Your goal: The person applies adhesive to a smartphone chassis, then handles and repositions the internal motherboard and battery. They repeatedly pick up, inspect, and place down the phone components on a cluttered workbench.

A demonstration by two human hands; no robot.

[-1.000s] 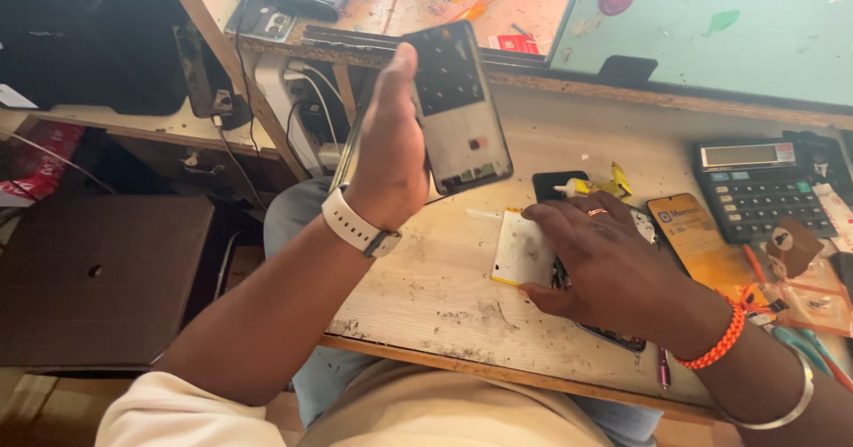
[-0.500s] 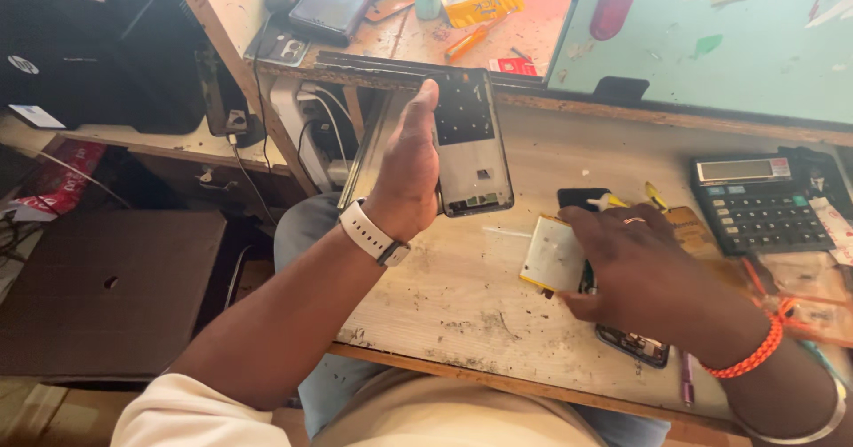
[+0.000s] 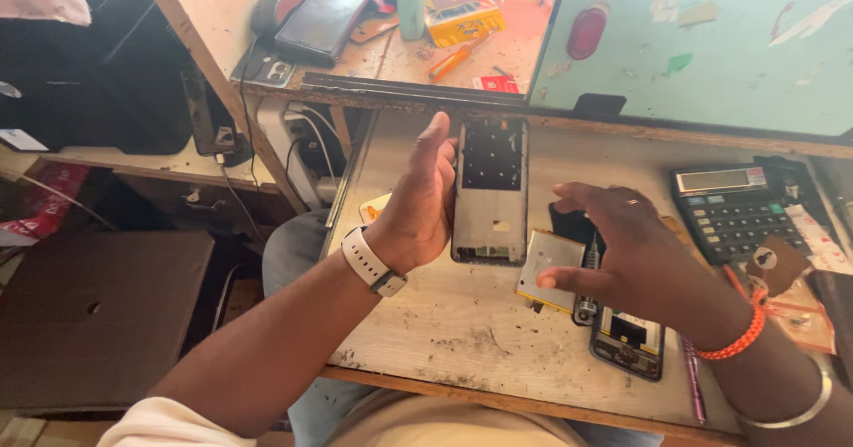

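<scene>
The left hand (image 3: 422,207) holds a phone frame (image 3: 490,189) upright above the bench (image 3: 462,340), fingers straight and together along its left edge, the thumb hidden behind, so the grip looks like a light pinch on one side only. As I judge it, that is the main risk: the frame could pivot or slip from so narrow a hold and drop onto the bench, or knock the parts lying under it. The right hand (image 3: 631,256) has its fingers spread, thumb and forefinger closed on a flat silvery battery (image 3: 551,269) held just off the bench; whether the other fingers touch it I cannot tell. Bending or pressing a battery like this could damage it, and a screwdriver (image 3: 588,278) lies right beneath those fingertips, where a careless press could bring the two together. Below the right palm sits a second opened phone (image 3: 629,340), partly covered by the hand and easy to bump. Beyond the right fingers is a calculator (image 3: 724,207); past the left fingertips, on the shelf, lie a dark phone (image 3: 324,16), a bottle (image 3: 410,3) and a yellow box (image 3: 462,20). A pen (image 3: 693,385) lies by the right wrist.
</scene>
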